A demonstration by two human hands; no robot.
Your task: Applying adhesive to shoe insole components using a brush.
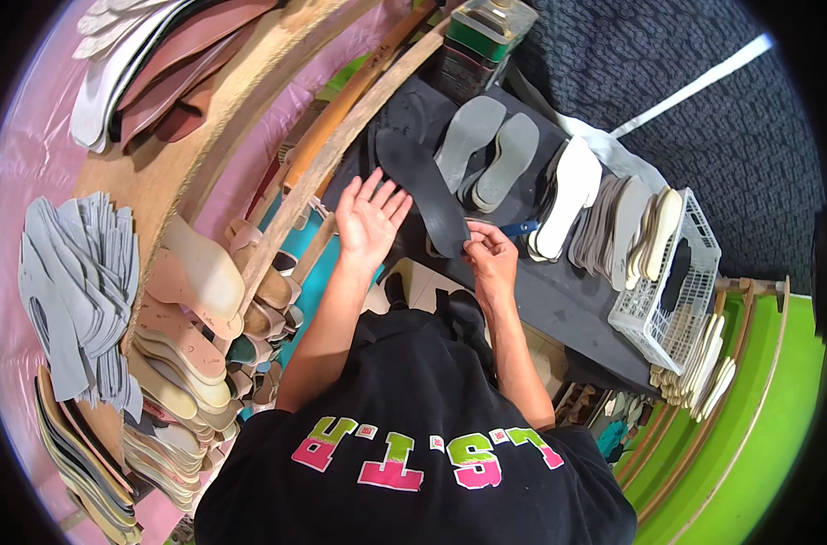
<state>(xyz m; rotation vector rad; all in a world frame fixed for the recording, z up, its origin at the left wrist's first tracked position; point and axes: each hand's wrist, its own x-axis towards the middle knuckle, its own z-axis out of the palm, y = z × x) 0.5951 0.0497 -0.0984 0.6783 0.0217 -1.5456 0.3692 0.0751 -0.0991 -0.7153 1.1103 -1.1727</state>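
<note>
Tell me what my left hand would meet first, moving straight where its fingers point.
Your left hand would likely meet the black insole held in your right hand, though depth is unclear.

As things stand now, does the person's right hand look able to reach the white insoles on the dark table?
Probably yes: the white insoles lie close by, with only a slim blue object between. However, the right hand pinches a black insole, so it may need freeing first.
</note>
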